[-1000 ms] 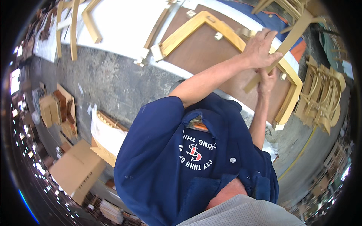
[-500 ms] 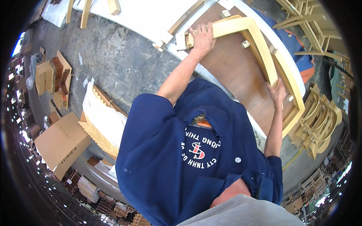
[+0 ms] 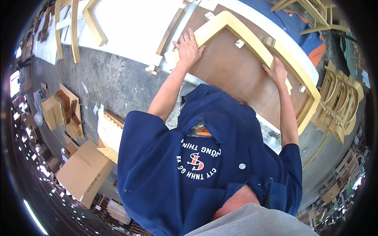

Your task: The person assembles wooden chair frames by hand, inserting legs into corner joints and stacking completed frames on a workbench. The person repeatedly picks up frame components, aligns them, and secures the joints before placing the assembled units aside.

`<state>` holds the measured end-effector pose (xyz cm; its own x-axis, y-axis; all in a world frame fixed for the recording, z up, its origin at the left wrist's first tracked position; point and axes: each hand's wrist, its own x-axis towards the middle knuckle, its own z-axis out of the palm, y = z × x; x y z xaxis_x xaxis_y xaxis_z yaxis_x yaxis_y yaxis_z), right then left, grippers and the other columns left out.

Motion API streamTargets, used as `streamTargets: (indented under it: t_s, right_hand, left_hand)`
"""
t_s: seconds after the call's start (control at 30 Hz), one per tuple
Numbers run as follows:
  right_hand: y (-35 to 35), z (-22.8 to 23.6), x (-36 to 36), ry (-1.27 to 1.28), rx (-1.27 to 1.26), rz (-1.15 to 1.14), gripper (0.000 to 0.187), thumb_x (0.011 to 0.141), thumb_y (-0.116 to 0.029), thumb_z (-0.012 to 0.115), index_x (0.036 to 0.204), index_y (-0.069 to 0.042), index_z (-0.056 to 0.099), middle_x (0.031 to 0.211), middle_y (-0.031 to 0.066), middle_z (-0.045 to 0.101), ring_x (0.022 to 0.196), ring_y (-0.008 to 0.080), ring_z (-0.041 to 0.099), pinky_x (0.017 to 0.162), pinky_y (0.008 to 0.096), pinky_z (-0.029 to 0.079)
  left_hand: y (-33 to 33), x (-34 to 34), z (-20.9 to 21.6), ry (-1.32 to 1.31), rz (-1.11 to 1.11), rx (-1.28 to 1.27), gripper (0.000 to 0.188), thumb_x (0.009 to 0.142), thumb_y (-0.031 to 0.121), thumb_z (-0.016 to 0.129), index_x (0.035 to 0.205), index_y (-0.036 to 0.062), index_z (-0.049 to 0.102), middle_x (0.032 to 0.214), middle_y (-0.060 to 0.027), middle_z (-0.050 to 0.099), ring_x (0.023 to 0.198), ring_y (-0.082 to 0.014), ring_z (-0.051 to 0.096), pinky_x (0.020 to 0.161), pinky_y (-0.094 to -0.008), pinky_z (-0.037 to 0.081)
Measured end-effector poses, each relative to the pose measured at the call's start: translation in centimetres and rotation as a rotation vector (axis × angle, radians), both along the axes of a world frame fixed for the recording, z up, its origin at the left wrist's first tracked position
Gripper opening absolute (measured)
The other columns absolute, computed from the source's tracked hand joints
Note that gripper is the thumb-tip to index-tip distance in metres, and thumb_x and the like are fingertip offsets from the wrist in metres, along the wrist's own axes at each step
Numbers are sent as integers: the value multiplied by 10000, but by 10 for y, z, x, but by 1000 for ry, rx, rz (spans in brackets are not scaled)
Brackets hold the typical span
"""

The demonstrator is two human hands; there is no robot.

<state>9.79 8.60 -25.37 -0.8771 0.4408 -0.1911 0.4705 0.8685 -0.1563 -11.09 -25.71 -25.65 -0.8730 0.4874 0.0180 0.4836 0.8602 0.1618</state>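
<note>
A bent pale wooden frame piece [image 3: 226, 19] rests low over a brown board [image 3: 224, 55], its corner pointing away from me. My left hand [image 3: 189, 50] lies on its left end with the fingers spread, beside small pale blocks. At the other end, my right hand [image 3: 277, 72] grips the piece, thumb on the inner side and fingers on the outer side. Another long curved wooden rail [image 3: 313, 92] runs along the board's right edge, just beyond my right hand. Small light blocks [image 3: 239, 43] are fixed on the board.
White padded sheeting [image 3: 134, 23] covers the table to the left, with a wooden strip [image 3: 170, 31] on it. Stacked curved wooden parts [image 3: 338, 102] stand at the right. A cardboard box [image 3: 84, 169] sits at the lower left. Blue cloth [image 3: 281, 29] lies beyond the board.
The bent frame piece has come down closer to the board and turned to lie along it. My left hand has opened from its grip, fingers now spread. The view has shifted too.
</note>
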Motion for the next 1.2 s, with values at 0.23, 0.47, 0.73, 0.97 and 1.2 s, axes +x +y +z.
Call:
streamTargets:
  t_s: [0.23, 0.47, 0.73, 0.97, 1.2]
  right_hand:
    - [-7, 2, -8, 22, 76, -26, 628, 783, -502, 710, 1223, -97, 517, 1090, 114, 603, 1047, 299, 600, 790, 464, 535]
    - [-6, -2, 1, 37, 42, -33, 630, 781, -480, 718, 1232, -88, 517, 1121, 106, 600, 1052, 287, 599, 804, 442, 540]
    - [-2, 0, -2, 29, 18, -19, 684, 788, -446, 721, 1309, -81, 470, 1242, 125, 555, 1162, 269, 548, 939, 437, 492]
    - [-52, -4, 36, 434, 62, -74, 758, 780, -240, 746, 1418, -29, 396, 1402, 208, 428, 1329, 358, 394, 1136, 507, 283]
    - [-44, -1, 107, 721, -357, -437, 535, 860, -174, 692, 1322, 10, 495, 1277, 200, 559, 1196, 361, 533, 1058, 460, 397]
  left_hand:
    - [32, -27, 8, -88, -91, -12, 937, 827, 542, 659, 1448, -48, 281, 1371, -224, 439, 1270, -360, 447, 995, -695, 314]
    - [81, -54, 47, 160, -130, 352, 857, 893, 522, 588, 1459, -45, 283, 1398, -275, 388, 1324, -418, 373, 1021, -710, 272]
    - [99, -56, -11, 151, -169, 192, 617, 907, 414, 600, 1368, 45, 420, 1404, -224, 385, 1357, -386, 327, 1028, -703, 270]
    - [232, 52, 25, 1, -701, 226, 607, 806, 325, 693, 1327, 70, 515, 1426, -224, 403, 1355, -391, 348, 1083, -650, 265]
    - [354, 136, -21, 125, -836, 197, 480, 900, 143, 505, 1365, 29, 470, 1287, -202, 501, 1257, -360, 463, 1030, -720, 271]
